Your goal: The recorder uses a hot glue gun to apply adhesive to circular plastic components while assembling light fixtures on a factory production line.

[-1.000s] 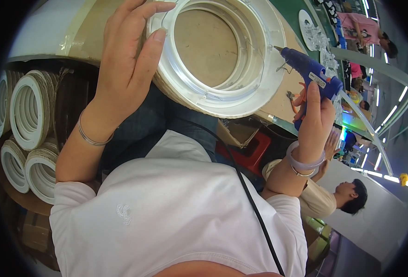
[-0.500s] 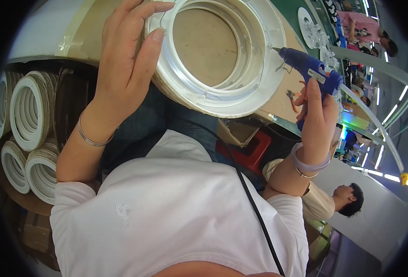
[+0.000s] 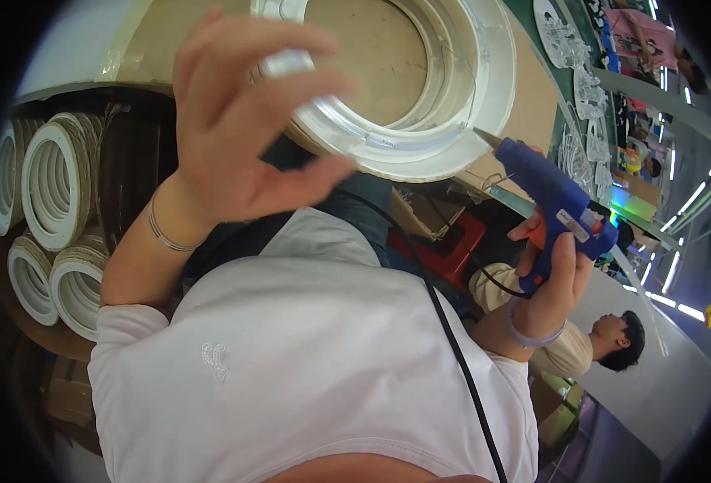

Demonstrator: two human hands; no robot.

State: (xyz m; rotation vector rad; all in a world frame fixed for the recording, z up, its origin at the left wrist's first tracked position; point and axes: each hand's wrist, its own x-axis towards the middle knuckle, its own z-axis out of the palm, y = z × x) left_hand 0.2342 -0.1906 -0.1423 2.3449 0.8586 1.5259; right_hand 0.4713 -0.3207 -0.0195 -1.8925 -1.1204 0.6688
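Blue plastic glue gun (image 3: 555, 193) clasped in the right hand (image 3: 561, 270), fingers closed around the handle, nozzle slanting up and leftward to the rim of a white ring (image 3: 484, 88), contact impossible to tell; left hand (image 3: 259, 121) blurred, fingers and thumb apart, raised across the left side of the same ring, touch likewise uncertain; silver-coloured bracelet (image 3: 162, 229) on the left wrist, pale lavender bangle (image 3: 533, 334) on the right; beneath the ring, brown cardboard (image 3: 537, 105) on a green counter (image 3: 563, 90), with clear plastic pieces (image 3: 589, 92) farther right; below, black cable (image 3: 444, 314) trailing over a white shirt (image 3: 315, 346), and red stool (image 3: 464, 241) partly hidden; at far left, stacked white rings (image 3: 49, 185) lying on their sides; at right, co-worker in beige sleeve (image 3: 565, 354); at upper right, another person in pink (image 3: 641, 36)
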